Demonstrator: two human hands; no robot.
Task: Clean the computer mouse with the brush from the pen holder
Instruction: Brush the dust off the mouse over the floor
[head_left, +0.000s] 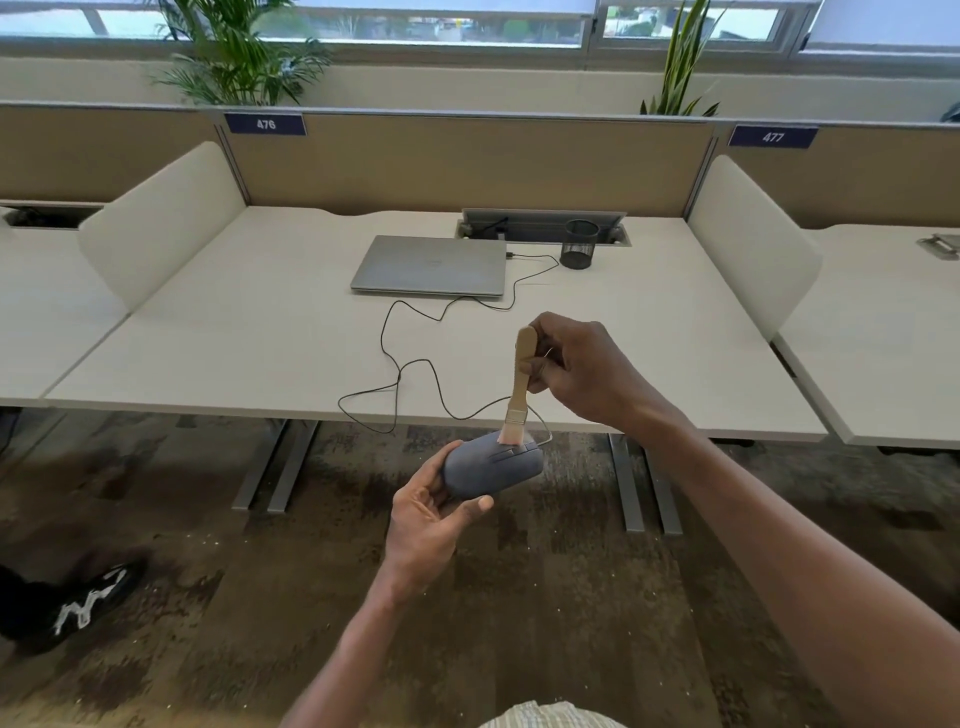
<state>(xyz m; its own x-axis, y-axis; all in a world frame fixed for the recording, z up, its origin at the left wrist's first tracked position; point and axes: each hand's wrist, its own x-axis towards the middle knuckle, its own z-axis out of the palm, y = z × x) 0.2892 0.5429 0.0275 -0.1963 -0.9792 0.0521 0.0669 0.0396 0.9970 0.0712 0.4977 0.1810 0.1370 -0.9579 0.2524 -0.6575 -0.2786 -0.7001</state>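
The mouse (492, 464) is gripped in the left hand (434, 514) in front of the tabletop (260, 338) edge. The brush (519, 387) is pinched by the right hand (582, 371), bristles touching the mouse.

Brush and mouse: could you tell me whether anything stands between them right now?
Nothing visible does. The brush, held in the right hand, already has its bristles on top of the mouse, which the left hand holds up in front of the desk.
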